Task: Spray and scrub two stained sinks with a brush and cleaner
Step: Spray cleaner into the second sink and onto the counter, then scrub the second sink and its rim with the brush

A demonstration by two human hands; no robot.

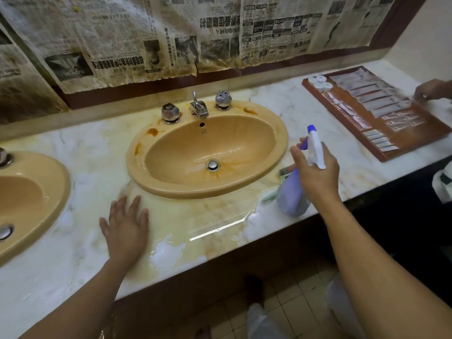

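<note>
Right of the middle sink (278, 133), the right hand (315, 174) grips the neck of a spray bottle (292, 194). One finger is curled at the purple trigger. The bottle is translucent lilac plastic with a white head and a blue nozzle tip. It is tilted, with its base at the front edge of the surface (73, 148); whether it rests there or is lifted I cannot tell. A pale green tool (269, 198) lies just behind the bottle, mostly hidden.

In front of the sink, the left hand (127, 223) lies flat on the surface, fingers straight and spread, holding nothing.

The sink is an oval of glossy tan ceramic with a raised rounded rim. Rust-brown streaks fan out around its chrome drain plug (213, 165), and dark blotches mark the back and left of the rim. A chrome faucet (199, 108) stands behind the bowl between two faceted knobs.

The surface is veined white marble, wet and yellow-stained in front of the sink, with bare room on both sides. Left of the sink, a second sink (62, 177) of the same tan ceramic is cut off by the frame. Far right of the sink, a wooden tray (415, 143) holds rows of sachets, and another person's hand (433, 90) touches it. Stained newspaper (122, 45) covers the wall behind.
</note>
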